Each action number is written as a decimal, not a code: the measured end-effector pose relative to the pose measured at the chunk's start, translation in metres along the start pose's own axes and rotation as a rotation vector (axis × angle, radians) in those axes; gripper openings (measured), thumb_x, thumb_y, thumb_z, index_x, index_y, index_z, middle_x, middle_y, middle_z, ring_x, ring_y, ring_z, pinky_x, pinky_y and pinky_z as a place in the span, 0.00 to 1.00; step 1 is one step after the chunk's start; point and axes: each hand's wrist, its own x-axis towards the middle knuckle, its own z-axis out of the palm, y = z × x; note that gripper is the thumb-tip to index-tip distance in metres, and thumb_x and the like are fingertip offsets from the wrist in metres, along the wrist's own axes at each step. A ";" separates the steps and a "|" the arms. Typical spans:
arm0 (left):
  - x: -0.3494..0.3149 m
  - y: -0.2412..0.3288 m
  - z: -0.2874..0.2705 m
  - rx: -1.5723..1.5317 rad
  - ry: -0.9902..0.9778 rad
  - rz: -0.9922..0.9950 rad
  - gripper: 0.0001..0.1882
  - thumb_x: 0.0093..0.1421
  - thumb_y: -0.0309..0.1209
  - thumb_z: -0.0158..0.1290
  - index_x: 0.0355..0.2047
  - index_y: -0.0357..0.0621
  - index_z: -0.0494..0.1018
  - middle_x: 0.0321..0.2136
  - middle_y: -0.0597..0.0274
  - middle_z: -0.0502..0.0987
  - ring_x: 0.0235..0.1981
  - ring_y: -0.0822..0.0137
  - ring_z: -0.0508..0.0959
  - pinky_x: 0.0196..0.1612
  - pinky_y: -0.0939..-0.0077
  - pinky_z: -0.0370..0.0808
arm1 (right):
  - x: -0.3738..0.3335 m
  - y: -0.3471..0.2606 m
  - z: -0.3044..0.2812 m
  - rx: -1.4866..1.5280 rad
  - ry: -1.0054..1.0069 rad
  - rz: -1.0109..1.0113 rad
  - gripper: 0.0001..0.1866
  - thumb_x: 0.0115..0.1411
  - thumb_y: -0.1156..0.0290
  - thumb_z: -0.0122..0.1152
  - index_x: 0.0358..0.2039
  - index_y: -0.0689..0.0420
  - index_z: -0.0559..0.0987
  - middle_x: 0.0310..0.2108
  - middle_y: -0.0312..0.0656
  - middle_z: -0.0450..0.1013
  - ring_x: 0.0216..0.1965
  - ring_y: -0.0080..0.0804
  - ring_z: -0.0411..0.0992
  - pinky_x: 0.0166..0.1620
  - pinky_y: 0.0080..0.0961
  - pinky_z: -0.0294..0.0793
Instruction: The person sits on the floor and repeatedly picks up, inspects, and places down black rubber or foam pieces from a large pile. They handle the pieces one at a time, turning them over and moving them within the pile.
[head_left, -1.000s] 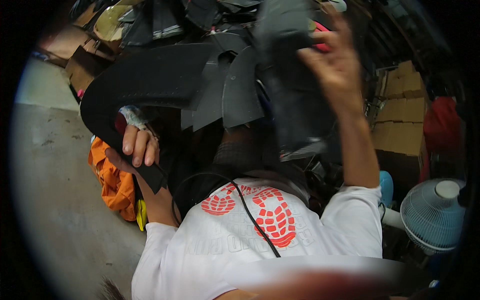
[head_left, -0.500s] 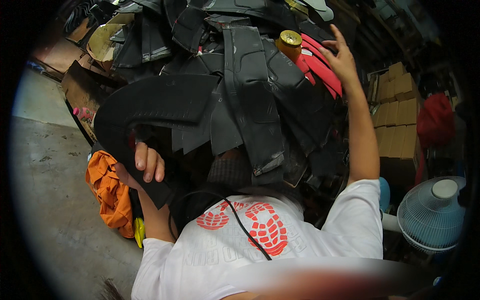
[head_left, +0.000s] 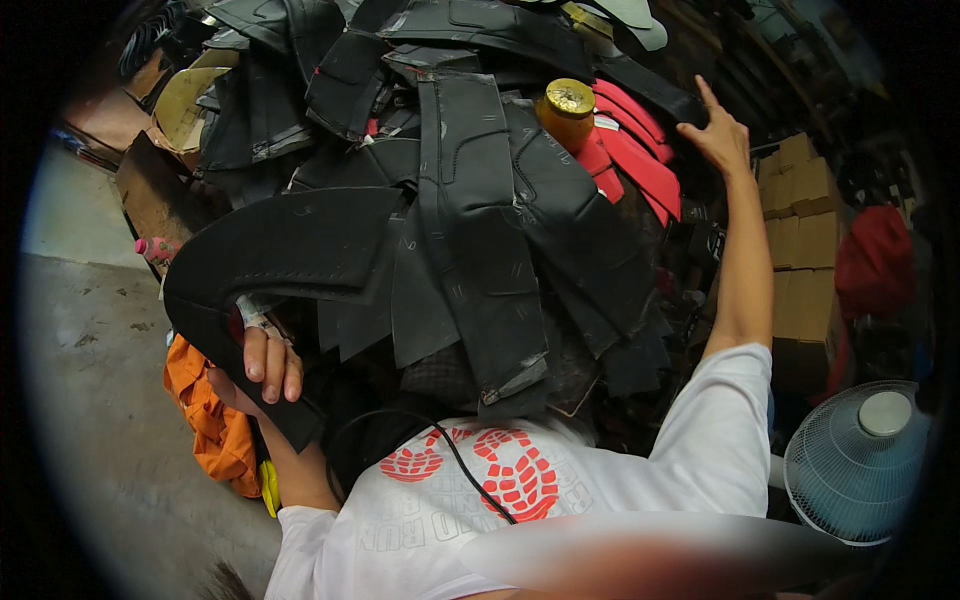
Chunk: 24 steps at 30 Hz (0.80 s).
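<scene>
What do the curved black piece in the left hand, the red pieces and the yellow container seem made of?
Curved black piece: matte leather or synthetic sheet, judging by its dull, even face and row of stitch-like marks.
Red pieces: perhaps similar sheet, smooth with a faint sheen.
Yellow container: plastic or glass, unclear which; its top shines.

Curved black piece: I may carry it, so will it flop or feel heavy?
The curved black piece likely holds its shape: little sagging shows, though its far end may be supported. Probably light: it looks thin, held by the left hand near one end.
</scene>
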 end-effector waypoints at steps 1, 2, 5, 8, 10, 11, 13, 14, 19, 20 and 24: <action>0.001 0.001 -0.002 -0.007 0.012 -0.010 0.33 0.66 0.41 0.48 0.63 0.33 0.50 0.34 0.54 0.72 0.28 0.66 0.76 0.34 0.65 0.81 | -0.007 -0.001 -0.016 0.006 0.056 -0.073 0.50 0.43 0.44 0.65 0.67 0.28 0.54 0.49 0.51 0.74 0.53 0.52 0.71 0.54 0.40 0.68; 0.001 0.002 -0.004 -0.032 0.023 -0.024 0.34 0.66 0.41 0.48 0.64 0.35 0.49 0.34 0.54 0.72 0.28 0.66 0.76 0.34 0.64 0.81 | -0.013 0.001 -0.030 0.119 0.098 -0.022 0.46 0.44 0.39 0.64 0.65 0.29 0.59 0.49 0.50 0.74 0.51 0.51 0.72 0.52 0.41 0.69; -0.001 0.004 -0.006 -0.013 0.035 0.002 0.34 0.65 0.40 0.49 0.63 0.34 0.50 0.33 0.54 0.72 0.27 0.66 0.76 0.33 0.64 0.81 | -0.010 0.012 -0.059 0.368 0.196 0.201 0.45 0.47 0.40 0.64 0.64 0.37 0.62 0.42 0.49 0.77 0.46 0.45 0.75 0.50 0.36 0.70; 0.000 0.006 -0.007 0.000 0.015 0.024 0.32 0.65 0.41 0.49 0.61 0.32 0.54 0.33 0.54 0.72 0.27 0.67 0.76 0.34 0.65 0.81 | -0.001 0.025 -0.065 0.679 0.342 0.235 0.45 0.49 0.44 0.67 0.64 0.49 0.63 0.38 0.49 0.76 0.42 0.39 0.74 0.48 0.33 0.70; 0.002 0.009 -0.005 -0.009 0.017 0.004 0.30 0.65 0.42 0.49 0.59 0.32 0.58 0.33 0.55 0.72 0.27 0.67 0.76 0.34 0.65 0.81 | 0.007 0.026 -0.055 0.578 0.359 0.160 0.46 0.48 0.43 0.67 0.64 0.49 0.63 0.39 0.49 0.76 0.42 0.38 0.74 0.48 0.33 0.70; 0.002 0.010 -0.004 -0.012 0.019 -0.005 0.29 0.65 0.42 0.49 0.58 0.32 0.59 0.33 0.55 0.72 0.28 0.67 0.76 0.34 0.65 0.81 | 0.009 0.026 -0.048 0.521 0.365 0.189 0.46 0.48 0.43 0.67 0.64 0.49 0.63 0.40 0.50 0.76 0.43 0.38 0.74 0.48 0.33 0.70; 0.003 0.010 -0.001 -0.017 0.025 -0.012 0.27 0.65 0.42 0.49 0.54 0.32 0.63 0.33 0.56 0.72 0.28 0.67 0.76 0.34 0.65 0.80 | 0.010 0.018 -0.024 0.398 0.257 0.196 0.46 0.47 0.39 0.65 0.64 0.44 0.63 0.43 0.53 0.75 0.46 0.45 0.74 0.50 0.37 0.69; 0.002 0.010 0.001 -0.037 0.030 -0.020 0.25 0.65 0.42 0.49 0.53 0.32 0.65 0.32 0.56 0.71 0.28 0.67 0.76 0.35 0.64 0.80 | 0.011 0.012 -0.005 0.356 0.190 0.217 0.48 0.47 0.37 0.64 0.65 0.41 0.60 0.44 0.52 0.75 0.48 0.48 0.73 0.51 0.40 0.69; 0.000 0.011 0.008 -0.012 0.049 0.021 0.24 0.65 0.43 0.49 0.45 0.29 0.67 0.33 0.57 0.71 0.28 0.67 0.75 0.35 0.65 0.80 | -0.005 -0.005 0.064 0.240 -0.116 0.180 0.64 0.39 0.36 0.70 0.70 0.44 0.45 0.61 0.62 0.59 0.62 0.55 0.59 0.60 0.42 0.61; -0.001 0.012 0.008 -0.023 0.051 0.019 0.23 0.65 0.43 0.49 0.44 0.29 0.68 0.33 0.57 0.71 0.28 0.67 0.75 0.35 0.65 0.80 | -0.006 -0.005 0.066 0.338 0.000 0.177 0.63 0.37 0.39 0.72 0.69 0.40 0.47 0.59 0.61 0.62 0.60 0.56 0.62 0.59 0.43 0.63; -0.002 0.016 0.005 -0.003 0.021 -0.018 0.24 0.65 0.43 0.49 0.45 0.29 0.67 0.34 0.57 0.71 0.28 0.67 0.75 0.35 0.64 0.79 | -0.009 -0.002 0.042 0.157 0.089 0.204 0.59 0.35 0.44 0.73 0.67 0.34 0.52 0.54 0.58 0.66 0.53 0.56 0.68 0.54 0.45 0.68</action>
